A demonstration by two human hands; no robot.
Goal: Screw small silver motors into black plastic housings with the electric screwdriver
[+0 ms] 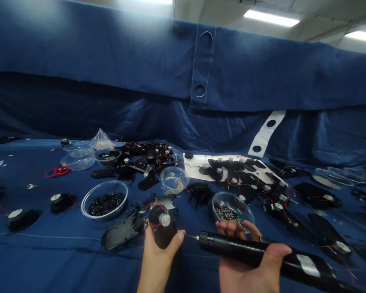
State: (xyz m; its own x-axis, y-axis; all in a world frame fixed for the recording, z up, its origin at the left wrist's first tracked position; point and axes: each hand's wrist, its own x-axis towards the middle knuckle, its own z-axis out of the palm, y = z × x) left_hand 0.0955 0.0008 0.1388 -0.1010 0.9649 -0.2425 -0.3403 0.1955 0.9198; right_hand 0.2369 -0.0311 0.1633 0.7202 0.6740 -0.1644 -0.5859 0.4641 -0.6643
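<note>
My left hand (156,260) grips a black plastic housing (160,239) between thumb and fingers. A round silver part (164,219) with red wires sits on the upper face of this housing. Across my right hand (247,272) lies a black electric screwdriver (232,247), held with the thumb on top. Its thin bit (190,237) points left, close to my left thumb. Behind the screwdriver, my right fingertips are at the front rim of a clear bowl (249,213) of small screws; whether they hold any cannot be made out. An open black shell (122,234) lies left of the housing.
A clear bowl (83,205) of small black parts stands at left, near red-handled scissors (57,171). Another clear bowl (187,176) holds tiny pale pieces. Wired black housings cover a white sheet (192,173) and the right side. A blue cloth wall (140,118) rises behind.
</note>
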